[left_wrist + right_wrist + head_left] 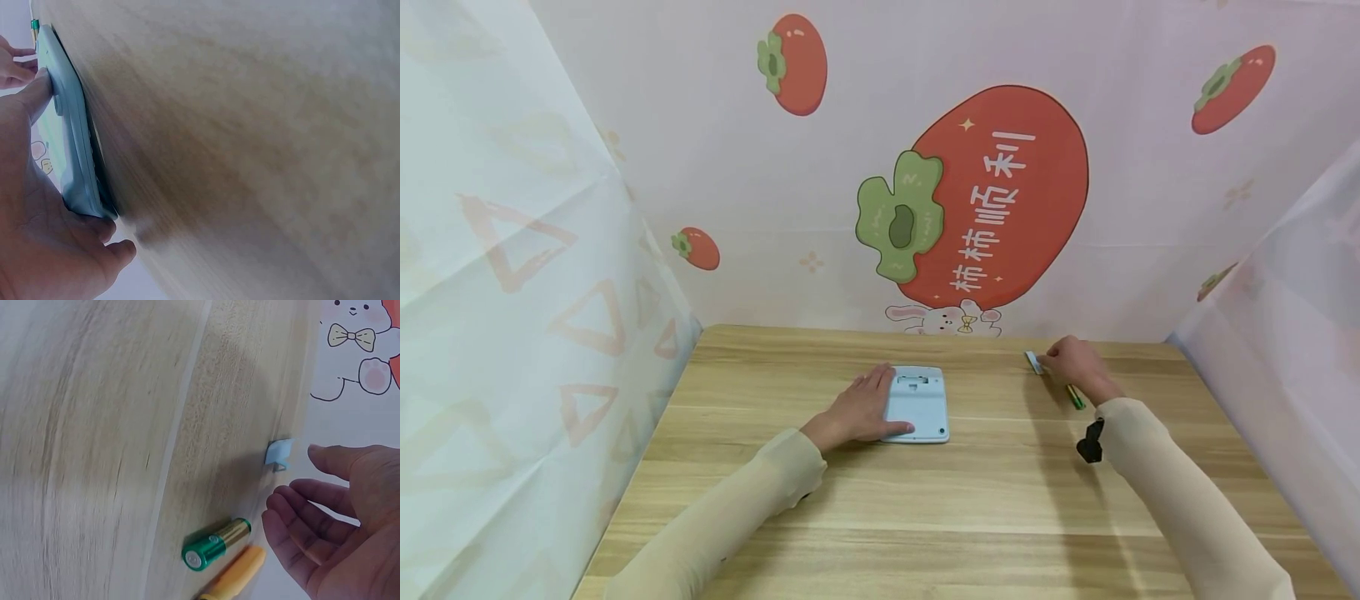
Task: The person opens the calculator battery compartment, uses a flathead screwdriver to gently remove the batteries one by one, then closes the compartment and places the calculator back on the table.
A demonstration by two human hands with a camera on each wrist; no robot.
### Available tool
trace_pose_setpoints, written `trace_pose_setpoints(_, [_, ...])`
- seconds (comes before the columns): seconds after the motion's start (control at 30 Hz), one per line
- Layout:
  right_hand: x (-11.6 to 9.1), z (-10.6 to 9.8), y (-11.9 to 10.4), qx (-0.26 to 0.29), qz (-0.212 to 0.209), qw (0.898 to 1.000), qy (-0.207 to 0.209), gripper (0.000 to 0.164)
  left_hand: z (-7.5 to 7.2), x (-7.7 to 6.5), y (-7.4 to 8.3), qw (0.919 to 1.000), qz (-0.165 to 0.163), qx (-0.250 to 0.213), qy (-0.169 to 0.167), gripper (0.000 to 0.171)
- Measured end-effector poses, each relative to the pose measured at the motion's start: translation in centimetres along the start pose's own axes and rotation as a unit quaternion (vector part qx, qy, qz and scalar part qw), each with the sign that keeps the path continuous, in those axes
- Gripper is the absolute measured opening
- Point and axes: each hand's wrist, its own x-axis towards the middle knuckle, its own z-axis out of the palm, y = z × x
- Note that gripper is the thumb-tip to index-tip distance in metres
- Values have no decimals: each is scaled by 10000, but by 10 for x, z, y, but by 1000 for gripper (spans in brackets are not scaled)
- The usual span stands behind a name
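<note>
A light-blue calculator (pixel 917 408) lies back side up on the wooden table, its battery slot (pixel 913 380) uncovered at the far end. My left hand (pixel 867 408) holds it at the left edge; the thumb (pixel 39 94) lies on its back and other fingertips curl by its corner. Farther right, my right hand (pixel 1077 365) hovers beside a small light-blue battery cover (pixel 279 452). In the right wrist view, the thumb and loosely bent fingers stand apart from the cover, with nothing between them. A green and gold battery (pixel 215 544) lies close by.
An orange stick-like thing (pixel 234 578), partly cut off, lies beside the battery. The wooden table (pixel 880 517) meets a printed back wall (pixel 820 292), with white sheets at both sides. Something black (pixel 1091 442) hangs at the right cuff.
</note>
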Motion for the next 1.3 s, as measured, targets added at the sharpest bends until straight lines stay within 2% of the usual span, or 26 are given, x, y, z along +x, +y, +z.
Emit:
trace_pose_setpoints(0.47, [7, 9, -7, 15, 171, 9995, 277, 31, 1, 0, 0, 10000, 30, 41, 45, 112])
trace_pose_setpoints(0.7, [11, 9, -8, -8, 250, 9993, 286, 31, 2, 1, -1, 10000, 40, 39, 71, 111])
trace_pose_setpoints(1.3, [16, 16, -5, -135, 134, 9983, 555, 24, 1, 0, 0, 10000, 38, 62, 29, 112])
